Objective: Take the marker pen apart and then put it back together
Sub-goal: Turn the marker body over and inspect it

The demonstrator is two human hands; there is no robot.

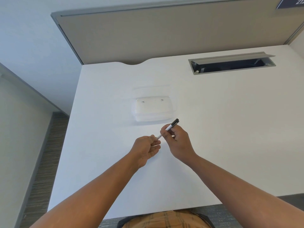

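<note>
A marker pen (pixel 169 128) with a white barrel and a black cap is held slantwise above the white desk (pixel 213 129), its cap end pointing up and to the right. My right hand (pixel 177 142) grips the barrel just below the black cap. My left hand (pixel 146 149) pinches the barrel's lower end between thumb and fingers. The pen's lower tip is hidden inside my left hand. The cap sits on the pen.
A clear plastic container (pixel 153 108) stands on the desk just beyond the hands. An open cable slot with a grey flap (pixel 232 63) lies at the back right. A grey partition panel (pixel 164 33) rises behind the desk.
</note>
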